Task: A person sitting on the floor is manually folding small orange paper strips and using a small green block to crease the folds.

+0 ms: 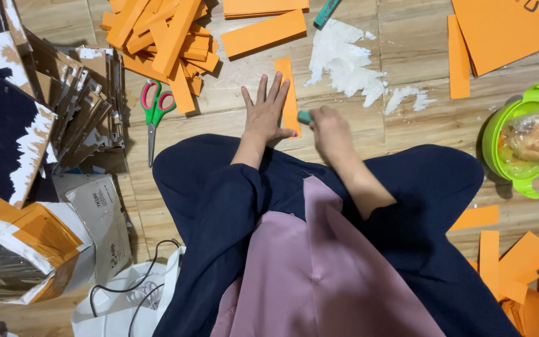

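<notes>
Evidently gluing is under way: the left hand (266,112), fingers spread flat, pins a narrow orange paper strip (288,93) to the wooden floor (407,56), while the right hand (330,130) grips a small teal glue stick (305,117) at the strip's near end. Next, an even stroke seems needed. Green-handled scissors (155,112) lie left, white paste smears (347,59) far right; nothing blocks the strip.

Bare floor (232,106) lies open between the scissors (155,107) on the left and the left hand (265,112), and again right of the right hand (330,128) up to the green bowl (506,128). Far ahead, a pile of orange strips (163,37) and white glue smears (344,62) block the way. Stacked cardboard pieces (88,100) crowd the left side, and the crossed legs (219,181) close off the near side.
</notes>
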